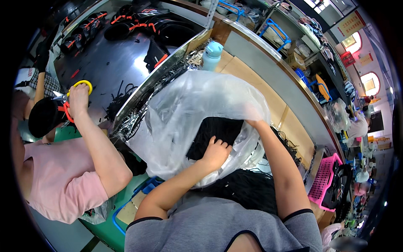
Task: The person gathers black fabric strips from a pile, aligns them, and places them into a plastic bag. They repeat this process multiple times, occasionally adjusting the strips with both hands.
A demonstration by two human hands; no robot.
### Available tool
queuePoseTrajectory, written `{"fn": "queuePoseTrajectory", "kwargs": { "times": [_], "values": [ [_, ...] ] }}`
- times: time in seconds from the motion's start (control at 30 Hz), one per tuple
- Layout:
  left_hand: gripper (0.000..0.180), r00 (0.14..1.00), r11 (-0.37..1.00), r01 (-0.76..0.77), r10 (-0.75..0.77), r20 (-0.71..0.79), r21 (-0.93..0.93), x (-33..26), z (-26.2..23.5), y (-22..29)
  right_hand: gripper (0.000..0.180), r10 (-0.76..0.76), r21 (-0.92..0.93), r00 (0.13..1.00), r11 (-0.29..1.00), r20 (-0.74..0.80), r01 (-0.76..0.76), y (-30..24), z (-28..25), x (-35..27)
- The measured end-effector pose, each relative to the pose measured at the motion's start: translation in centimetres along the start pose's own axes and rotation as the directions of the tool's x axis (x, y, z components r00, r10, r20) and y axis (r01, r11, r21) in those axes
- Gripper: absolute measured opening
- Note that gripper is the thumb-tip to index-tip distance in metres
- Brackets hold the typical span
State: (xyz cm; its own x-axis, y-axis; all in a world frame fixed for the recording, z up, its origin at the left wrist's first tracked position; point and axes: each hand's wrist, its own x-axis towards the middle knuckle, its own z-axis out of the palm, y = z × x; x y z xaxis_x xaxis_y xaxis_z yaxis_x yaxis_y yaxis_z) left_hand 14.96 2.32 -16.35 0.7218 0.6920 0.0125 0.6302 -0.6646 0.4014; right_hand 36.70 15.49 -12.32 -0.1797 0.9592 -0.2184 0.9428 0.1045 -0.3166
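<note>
A large translucent plastic bag lies spread across the bench in front of me, its mouth gaping toward me. Black cords or strips show in the opening. My left hand rests on these black strands, fingers bent and slightly apart. At the right side of the bag mouth, my right hand grips the plastic; its fingers are partly hidden behind the film. A heap of more black strands sits close to my body, below the bag.
A light-blue bottle stands beyond the bag. At left, a co-worker's hand holds scissors with yellow and red handles near a black piece. Black pieces with orange trim lie on the metal table. A pink basket is at right.
</note>
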Motion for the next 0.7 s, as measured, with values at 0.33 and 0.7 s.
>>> {"fn": "queuePoseTrajectory", "kwargs": {
  "times": [0.33, 0.7],
  "values": [
    [0.039, 0.965, 0.968, 0.042, -0.103, -0.241, -0.248, 0.0, -5.2, 0.7, 0.049, 0.073, -0.137, 0.995, 0.989, 0.067, -0.063, -2.8, 0.2, -0.5],
    [0.045, 0.78, 0.892, -0.106, -0.2, -0.593, -0.44, 3.5, -14.8, -2.4, 0.066, -0.054, -0.17, 0.996, 0.983, 0.074, 0.066, -3.5, 0.7, -3.7]
  ]
}}
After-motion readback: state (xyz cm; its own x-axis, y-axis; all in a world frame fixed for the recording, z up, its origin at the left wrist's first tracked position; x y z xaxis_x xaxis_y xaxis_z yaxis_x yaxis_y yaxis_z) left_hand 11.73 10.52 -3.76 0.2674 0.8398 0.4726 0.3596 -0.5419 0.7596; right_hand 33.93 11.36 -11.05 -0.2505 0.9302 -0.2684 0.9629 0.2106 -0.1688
